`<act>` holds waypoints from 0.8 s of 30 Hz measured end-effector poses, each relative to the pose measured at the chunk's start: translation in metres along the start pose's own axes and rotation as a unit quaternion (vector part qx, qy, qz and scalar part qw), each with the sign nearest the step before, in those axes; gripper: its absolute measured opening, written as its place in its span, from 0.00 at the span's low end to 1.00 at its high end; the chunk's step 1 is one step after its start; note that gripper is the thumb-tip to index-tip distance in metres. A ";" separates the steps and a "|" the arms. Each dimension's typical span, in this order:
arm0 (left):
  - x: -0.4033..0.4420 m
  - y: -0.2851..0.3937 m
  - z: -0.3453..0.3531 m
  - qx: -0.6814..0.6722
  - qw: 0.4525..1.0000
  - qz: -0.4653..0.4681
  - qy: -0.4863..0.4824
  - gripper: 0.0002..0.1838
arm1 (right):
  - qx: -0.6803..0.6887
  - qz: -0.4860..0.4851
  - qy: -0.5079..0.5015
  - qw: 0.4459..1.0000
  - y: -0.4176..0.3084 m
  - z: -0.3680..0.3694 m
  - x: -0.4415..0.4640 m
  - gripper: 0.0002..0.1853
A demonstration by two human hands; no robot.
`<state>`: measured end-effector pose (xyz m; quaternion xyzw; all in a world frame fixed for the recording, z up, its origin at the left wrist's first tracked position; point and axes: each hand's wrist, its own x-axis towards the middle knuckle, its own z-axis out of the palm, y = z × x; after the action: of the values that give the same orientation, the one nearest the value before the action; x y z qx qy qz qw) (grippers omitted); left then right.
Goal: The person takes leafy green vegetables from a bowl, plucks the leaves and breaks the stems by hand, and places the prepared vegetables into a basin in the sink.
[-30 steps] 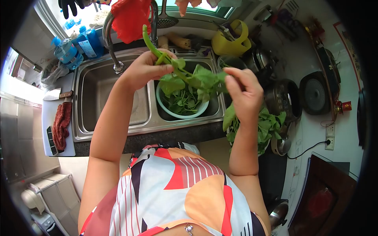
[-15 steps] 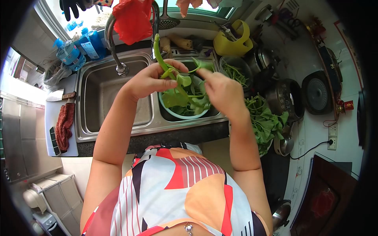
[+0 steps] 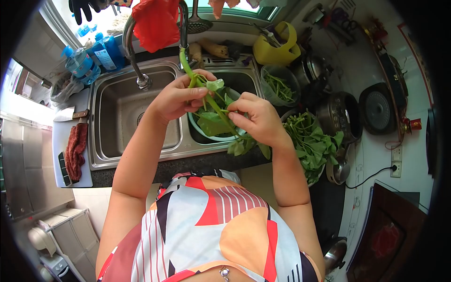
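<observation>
My left hand (image 3: pixel 181 97) is closed around the upper part of a thick green vegetable stem (image 3: pixel 217 109) whose leaves spread toward the lower right. With thumb and fingertips, my right hand (image 3: pixel 258 118) pinches a thin leaf stalk on that stem. Beneath both hands, a pale basin (image 3: pixel 193 123) sits in the right-hand sink bowl, partly covered by leaves. The stem's leafy end (image 3: pixel 242 146) hangs over the front of the sink. To the right stands a clear bowl (image 3: pixel 287 99) of cut green stalks (image 3: pixel 278 85). Nearer me lies a heap of leafy greens (image 3: pixel 312 148).
The left sink bowl (image 3: pixel 112 120) lies under a faucet (image 3: pixel 143 82) with a red plastic bag (image 3: pixel 157 26) hanging by it. A cleaver (image 3: pixel 70 114) and brown cloth (image 3: pixel 76 148) rest on a white board (image 3: pixel 61 136). A yellow basket (image 3: pixel 277 50) and rice cooker (image 3: pixel 340 117) stand right.
My right hand has moved down and slightly left, now pinching a stalk. The stem has swung so its leafy end hangs nearer me, over the sink's front edge. My left hand still holds it.
</observation>
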<state>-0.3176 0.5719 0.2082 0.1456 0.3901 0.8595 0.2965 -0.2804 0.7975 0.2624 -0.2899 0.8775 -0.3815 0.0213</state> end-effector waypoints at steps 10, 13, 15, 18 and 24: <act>0.009 -0.014 0.009 0.004 0.996 0.001 0.091 0.09 | 0.398 0.165 0.116 0.895 0.035 0.045 0.009 0.06; 0.012 -0.016 0.014 -0.016 0.994 -0.001 0.108 0.09 | 0.513 0.272 0.134 0.803 0.042 0.034 0.009 0.07; 0.012 -0.011 0.014 -0.022 0.989 0.003 0.146 0.09 | 0.536 0.252 0.217 0.776 0.061 0.030 0.011 0.07; 0.013 -0.006 0.014 -0.021 0.982 0.007 0.185 0.10 | 0.512 0.221 0.230 0.798 0.064 0.024 0.007 0.09; 0.018 -0.006 0.022 0.018 0.972 0.031 0.231 0.11 | 0.028 0.143 0.121 0.982 0.023 0.030 -0.012 0.12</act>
<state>-0.3185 0.5992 0.2186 -0.0396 0.4591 0.8714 0.1683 -0.2741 0.7967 0.2233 -0.1121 0.8949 -0.4314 -0.0227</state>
